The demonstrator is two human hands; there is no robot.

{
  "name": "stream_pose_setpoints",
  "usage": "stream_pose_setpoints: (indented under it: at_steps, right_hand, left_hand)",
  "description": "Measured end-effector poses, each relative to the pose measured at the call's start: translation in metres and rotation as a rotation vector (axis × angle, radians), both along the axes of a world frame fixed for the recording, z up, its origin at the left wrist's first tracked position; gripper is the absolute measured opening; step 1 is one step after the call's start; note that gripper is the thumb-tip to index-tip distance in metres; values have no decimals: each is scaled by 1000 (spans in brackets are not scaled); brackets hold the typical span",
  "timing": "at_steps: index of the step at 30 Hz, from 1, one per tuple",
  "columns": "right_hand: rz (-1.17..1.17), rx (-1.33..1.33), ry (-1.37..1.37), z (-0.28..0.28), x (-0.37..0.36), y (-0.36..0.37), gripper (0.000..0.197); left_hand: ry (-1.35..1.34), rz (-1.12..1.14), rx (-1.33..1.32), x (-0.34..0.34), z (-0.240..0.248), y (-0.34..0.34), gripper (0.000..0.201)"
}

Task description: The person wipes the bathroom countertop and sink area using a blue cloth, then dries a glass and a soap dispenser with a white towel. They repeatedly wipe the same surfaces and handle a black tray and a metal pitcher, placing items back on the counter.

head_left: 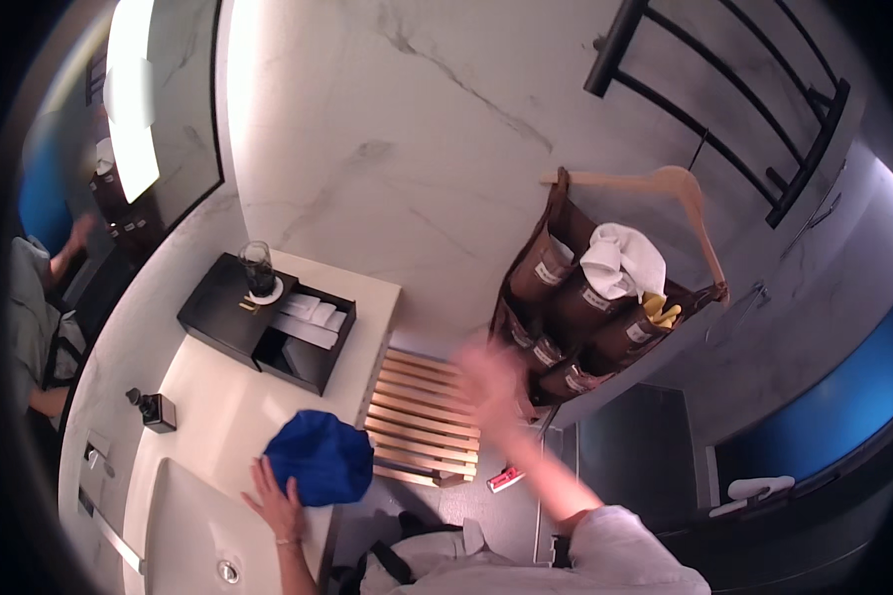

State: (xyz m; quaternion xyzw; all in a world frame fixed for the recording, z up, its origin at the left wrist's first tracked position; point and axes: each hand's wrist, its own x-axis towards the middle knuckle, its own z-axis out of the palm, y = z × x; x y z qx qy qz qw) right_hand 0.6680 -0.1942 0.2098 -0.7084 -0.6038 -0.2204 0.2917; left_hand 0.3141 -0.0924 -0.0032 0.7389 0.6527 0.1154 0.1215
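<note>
On the counter edge beside the sink lies a rounded, bunched blue cloth item (321, 458); whether it is a cap or a pouch I cannot tell. My left hand (276, 501) rests at its near left side, fingers spread and touching it. Reaching forward, my right hand (491, 382) is smeared by motion and its fingers do not show clearly. Nearest to it is a brown hanging organizer (587, 315) with several pockets, hung from a wooden hanger (670, 181). A white cloth (622, 260) sticks out of an upper pocket, and yellow items (660, 311) show in the pocket at its right.
A black box (230, 312) with a drinking glass (257, 273) stands on the counter (372, 297). Nearby are a dark soap bottle (155, 411) and the sink (169, 496). Below are a slatted wooden rack (417, 416) and a red-and-white object (506, 480). A black towel rail (724, 149) juts from the wall.
</note>
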Motion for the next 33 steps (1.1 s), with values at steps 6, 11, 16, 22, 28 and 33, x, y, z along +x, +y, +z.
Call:
stream_pose_setpoints:
  at_steps: [6, 11, 16, 22, 28, 33]
  right_hand:
    - [-1001, 2, -201, 134, 277, -116, 23]
    - [638, -41, 595, 176, 113, -65, 21]
    - [1290, -841, 936, 147, 25, -49, 27]
    - [1069, -1162, 1180, 7, -126, -47, 31]
    - [807, -1312, 1209, -96, -260, -73, 33]
    - [715, -1251, 1156, -104, -337, -76, 35]
  left_hand:
    - [-330, -137, 382, 58, 62, 5, 60]
    - [-978, -152, 158, 85, 169, -58, 63]
    - [-1237, -834, 334, 137, 252, -92, 39]
    - [-1866, -512, -285, 0, 274, -148, 16]
    - [-1116, 785, 761, -240, 136, -204, 46]
    - [-627, 1150, 923, -453, 7, -205, 110]
